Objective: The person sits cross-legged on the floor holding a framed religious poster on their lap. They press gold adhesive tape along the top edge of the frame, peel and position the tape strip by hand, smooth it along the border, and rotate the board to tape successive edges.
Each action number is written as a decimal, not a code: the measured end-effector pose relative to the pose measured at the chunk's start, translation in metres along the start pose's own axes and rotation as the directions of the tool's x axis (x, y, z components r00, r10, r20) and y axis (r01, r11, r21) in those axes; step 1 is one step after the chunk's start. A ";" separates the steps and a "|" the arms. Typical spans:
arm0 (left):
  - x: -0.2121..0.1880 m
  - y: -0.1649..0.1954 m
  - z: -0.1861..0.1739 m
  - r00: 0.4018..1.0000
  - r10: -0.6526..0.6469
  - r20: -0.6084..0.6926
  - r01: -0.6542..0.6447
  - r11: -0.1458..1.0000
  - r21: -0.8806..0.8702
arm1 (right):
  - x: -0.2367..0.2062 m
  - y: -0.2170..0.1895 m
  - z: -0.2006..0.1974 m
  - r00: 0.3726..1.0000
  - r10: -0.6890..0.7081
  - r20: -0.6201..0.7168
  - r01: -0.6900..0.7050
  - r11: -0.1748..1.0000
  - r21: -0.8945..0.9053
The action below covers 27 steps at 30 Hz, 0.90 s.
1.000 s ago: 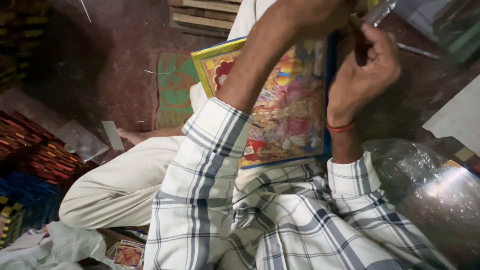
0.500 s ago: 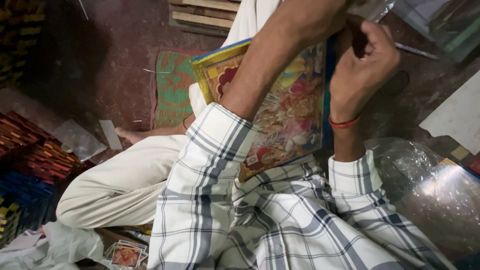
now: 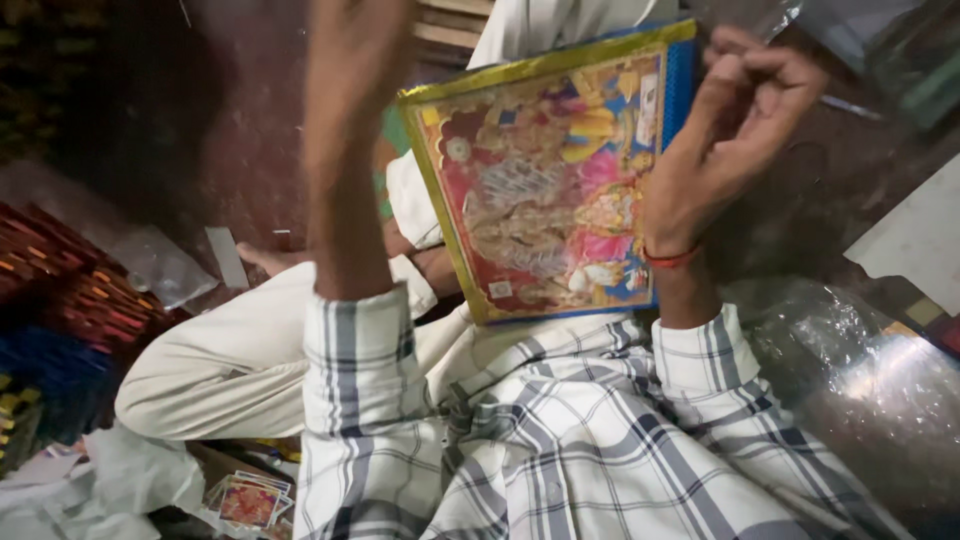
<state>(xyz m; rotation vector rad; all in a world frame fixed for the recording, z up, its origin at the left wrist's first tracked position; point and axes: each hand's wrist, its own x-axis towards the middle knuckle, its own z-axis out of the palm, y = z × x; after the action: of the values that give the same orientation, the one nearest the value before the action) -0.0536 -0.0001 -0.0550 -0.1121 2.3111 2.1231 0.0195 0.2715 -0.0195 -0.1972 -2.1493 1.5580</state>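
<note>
We sit with a colourful picture board (image 3: 545,180), gold-edged with a blue side, resting on our lap. Our right hand (image 3: 735,130) hovers at the board's right edge, fingers curled narrowly together; whether it pinches anything we cannot tell. Our left hand is raised left of the board and cut off by the frame's top. Crinkled clear plastic (image 3: 870,370) lies right of the board.
</note>
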 end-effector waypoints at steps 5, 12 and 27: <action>-0.063 0.028 -0.033 0.980 -0.158 -0.121 0.075 0.856 -0.511 | -0.013 -0.022 0.012 0.983 -0.091 0.158 0.089 0.996 0.023; -0.108 0.003 -0.040 0.995 -0.096 -0.002 0.060 0.643 -0.763 | -0.042 -0.052 0.032 0.955 -0.006 0.297 0.071 0.975 -0.209; -0.136 -0.031 -0.067 0.996 -0.027 -0.085 -0.074 0.281 -0.957 | -0.140 -0.089 0.129 0.835 -0.116 0.538 0.288 0.925 -0.248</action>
<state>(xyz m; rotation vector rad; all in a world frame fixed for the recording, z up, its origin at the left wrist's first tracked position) 0.0867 -0.0626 -0.0731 -0.1529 0.6004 3.2063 0.0974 0.0764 -0.0093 0.3898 -2.7270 1.2198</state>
